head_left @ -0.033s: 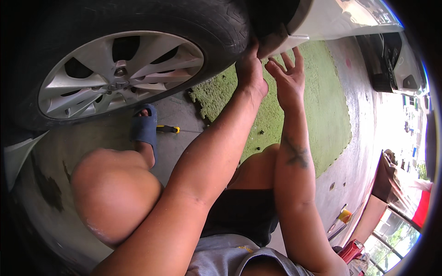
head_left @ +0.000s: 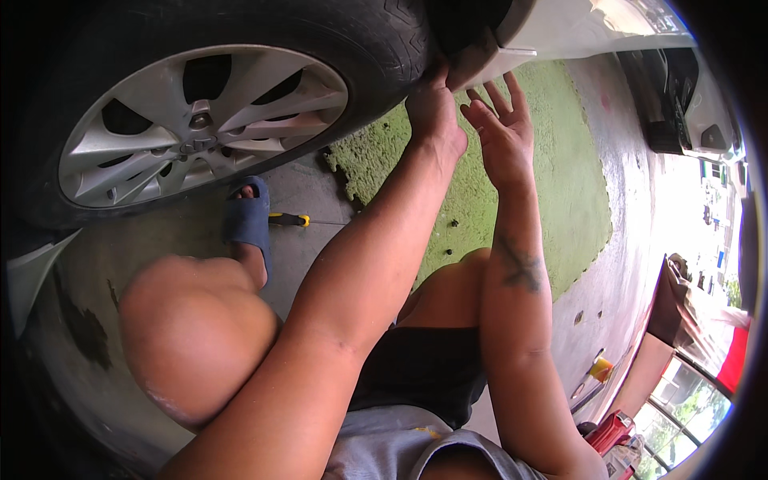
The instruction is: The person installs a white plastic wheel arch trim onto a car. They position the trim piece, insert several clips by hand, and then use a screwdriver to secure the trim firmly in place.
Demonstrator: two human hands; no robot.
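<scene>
My left hand point(head_left: 432, 110) reaches up between the tyre and the lower corner of a pale car body panel point(head_left: 576, 32). Its fingers go behind the panel's edge, so most of them are hidden, as is anything they hold. Just to the right, my right hand point(head_left: 502, 136) is open under the same panel, palm up and fingers spread. Its fingertips are close to the panel's lower edge; I cannot tell whether they touch it. A silver alloy wheel point(head_left: 196, 144) with a black tyre point(head_left: 376, 48) fills the upper left.
A screwdriver point(head_left: 290, 219) with a yellow and black handle lies on the concrete beside my blue sandal point(head_left: 248, 222). Small dark pieces point(head_left: 454, 224) dot the green floor patch point(head_left: 560, 192). At the right are another vehicle point(head_left: 696, 104) and a red object point(head_left: 612, 432).
The view has shifted slightly, with the wheel and the panel a little higher in the picture. Both hands keep nearly the same pose at the panel.
</scene>
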